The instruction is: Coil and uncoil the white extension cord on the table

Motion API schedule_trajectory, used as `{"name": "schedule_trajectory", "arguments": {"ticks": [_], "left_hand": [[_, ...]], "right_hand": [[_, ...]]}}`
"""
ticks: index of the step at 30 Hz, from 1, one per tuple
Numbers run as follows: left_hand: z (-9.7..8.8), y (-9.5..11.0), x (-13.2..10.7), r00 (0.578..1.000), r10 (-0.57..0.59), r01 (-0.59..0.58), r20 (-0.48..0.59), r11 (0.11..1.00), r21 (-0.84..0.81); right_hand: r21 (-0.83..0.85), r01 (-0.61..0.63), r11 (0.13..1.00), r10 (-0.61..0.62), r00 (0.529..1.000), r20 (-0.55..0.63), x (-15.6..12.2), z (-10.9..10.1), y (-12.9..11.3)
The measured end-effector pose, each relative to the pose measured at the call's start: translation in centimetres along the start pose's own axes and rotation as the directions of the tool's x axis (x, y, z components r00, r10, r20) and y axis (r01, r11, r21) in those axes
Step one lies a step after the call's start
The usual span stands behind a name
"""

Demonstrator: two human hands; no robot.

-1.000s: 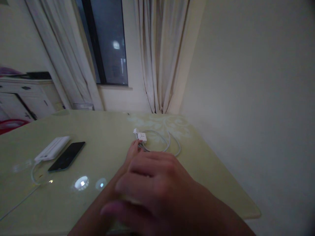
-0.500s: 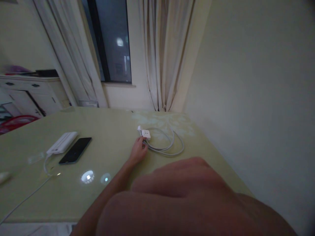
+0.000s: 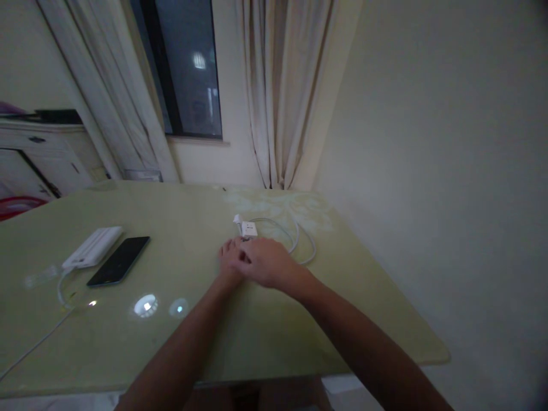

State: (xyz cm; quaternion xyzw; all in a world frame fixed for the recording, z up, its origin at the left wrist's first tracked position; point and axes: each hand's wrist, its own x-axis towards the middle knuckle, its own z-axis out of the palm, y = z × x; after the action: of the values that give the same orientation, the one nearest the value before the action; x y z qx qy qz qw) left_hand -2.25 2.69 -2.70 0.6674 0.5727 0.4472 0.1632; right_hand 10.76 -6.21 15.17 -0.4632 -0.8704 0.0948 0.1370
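Observation:
A white extension socket [image 3: 249, 229] lies on the table with its plug [image 3: 237, 219] just behind it to the left. Its pale grey cable [image 3: 314, 246] loops out to the right in loose coils. My left hand [image 3: 230, 261] is at the socket's near side, fingers closed around the cable bundle there. Over the same spot comes my right hand [image 3: 268, 262], its fingers bent and touching the left hand. Its fingertips, and whatever they hold, are hidden. Both hands cover the near part of the coils.
On the left of the glossy green table [image 3: 171, 354] lie a dark phone [image 3: 120, 261] and a white power bank [image 3: 93, 246] with a white cord [image 3: 36, 344]. A wall [image 3: 428, 171] borders the right side. Curtains [image 3: 278, 91] hang beyond the far edge.
My right hand has moved from close before the camera, out to the cable beside my left hand. The left hand stays by the socket. The view has shifted slightly.

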Motion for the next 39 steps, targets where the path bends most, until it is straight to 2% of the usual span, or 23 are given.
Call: {"name": "schedule_trajectory", "arguments": {"ticks": [2, 4, 6, 8, 12, 15, 17, 19, 21, 23, 25, 27, 30, 33, 36, 39], "left_hand": [[-0.1, 0.5, -0.2, 1.0, -0.023, 0.02, 0.019, 0.99, 0.139], [-0.2, 0.9, 0.0, 0.998, -0.048, 0.036, 0.039, 0.963, 0.266], [-0.4, 0.8, 0.4, 0.996, -0.063, 0.041, 0.061, 0.945, 0.323], [-0.5, 0.5, 0.9, 0.994, -0.071, 0.04, 0.089, 0.95, 0.311], [-0.3, 0.0, 1.6, 0.996, -0.053, 0.043, 0.076, 0.991, 0.126], [0.1, 0.6, 1.9, 0.993, -0.112, 0.114, 0.023, 0.97, -0.216], [0.2, 1.3, 1.9, 0.974, -0.202, 0.224, 0.099, 0.821, -0.525], [0.2, 2.0, 1.8, 0.945, -0.208, 0.327, 0.252, 0.599, -0.731], [0.0, 2.5, 1.8, 0.927, -0.158, 0.374, 0.34, 0.444, -0.814], [-0.3, 2.5, 1.8, 0.925, -0.183, 0.379, 0.332, 0.403, -0.833], [-0.4, 2.3, 2.0, 0.922, -0.268, 0.378, 0.281, 0.452, -0.808], [-0.6, 1.8, 2.4, 0.923, -0.326, 0.358, 0.205, 0.533, -0.767], [-1.1, 1.3, 3.0, 0.938, -0.333, 0.287, 0.098, 0.584, -0.76], [-2.0, 0.9, 3.4, 0.932, -0.36, 0.266, 0.039, 0.608, -0.748], [-3.2, 0.7, 3.6, 0.935, -0.346, 0.221, -0.072, 0.731, -0.646], [-4.0, 1.1, 3.4, 0.952, -0.23, 0.106, -0.2, 0.864, -0.493]], "right_hand": [[-0.071, -0.165, 0.984, 0.166, 0.986, 0.011, 1.9, 3.2, 3.9], [-0.121, -0.24, 0.963, 0.241, 0.971, -0.005, 3.2, 6.3, 6.9], [-0.092, -0.273, 0.958, 0.27, 0.962, -0.044, 3.8, 8.5, 8.6], [-0.043, -0.287, 0.957, 0.285, 0.957, -0.051, 4.2, 9.4, 9.3], [0.087, -0.28, 0.956, 0.277, 0.96, 0.046, 5.3, 9.2, 10.1], [0.302, -0.272, 0.913, 0.265, 0.962, 0.066, 6.0, 8.7, 10.8], [0.442, -0.221, 0.87, 0.243, 0.97, 0.006, 5.9, 8.4, 11.0], [0.561, -0.151, 0.814, 0.204, 0.978, -0.033, 5.6, 8.0, 11.0], [0.668, -0.097, 0.738, 0.189, 0.98, -0.067, 5.2, 7.3, 10.8], [0.749, -0.064, 0.659, 0.262, 0.953, -0.149, 4.9, 6.2, 10.8], [0.807, -0.032, 0.59, 0.388, 0.887, -0.249, 4.7, 4.3, 11.1], [0.839, 0.012, 0.544, 0.481, 0.815, -0.323, 4.5, 1.6, 11.8], [0.802, 0.128, 0.584, 0.532, 0.686, -0.497, 3.6, -4.2, 13.5], [0.747, 0.202, 0.633, 0.596, 0.488, -0.638, 2.1, -11.2, 15.4], [0.729, 0.254, 0.636, 0.672, 0.282, -0.685, -0.1, -17.8, 17.1], [0.724, 0.28, 0.63, 0.735, 0.085, -0.673, -2.6, -23.1, 18.4]]}}
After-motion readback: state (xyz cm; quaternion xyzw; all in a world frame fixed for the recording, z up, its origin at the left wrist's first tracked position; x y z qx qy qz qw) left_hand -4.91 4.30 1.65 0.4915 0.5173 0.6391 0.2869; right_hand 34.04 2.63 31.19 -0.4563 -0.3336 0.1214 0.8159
